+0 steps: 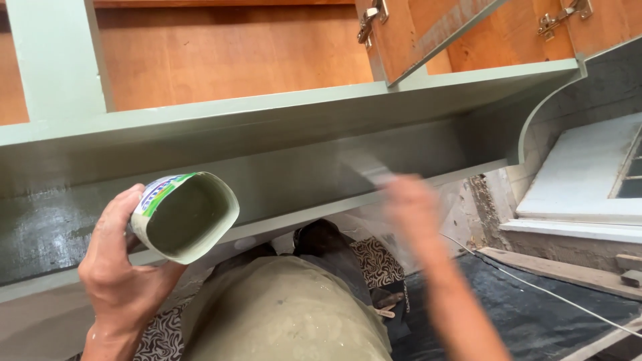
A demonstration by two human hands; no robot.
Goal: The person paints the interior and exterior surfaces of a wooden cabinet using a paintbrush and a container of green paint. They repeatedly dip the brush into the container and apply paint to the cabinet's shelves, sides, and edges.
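- Putty tub (184, 217), a cut-open container lined with grey-green filler, sits tilted in my left hand (124, 267), fingers (127, 210) wrapped round its side.
- My right hand (416, 210) is blurred; it seems closed on a putty knife (366, 167) against the cabinet rail (281, 170).
- Left stretch of the rail looks dark and wet, I judge coated; right part paler, remaining.
- Beyond, hinged doors (428, 30) hang open.

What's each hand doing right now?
Left hand: closed around a cut-open container of green paint.
Right hand: blurred, seemingly gripping a scraper-like blade.
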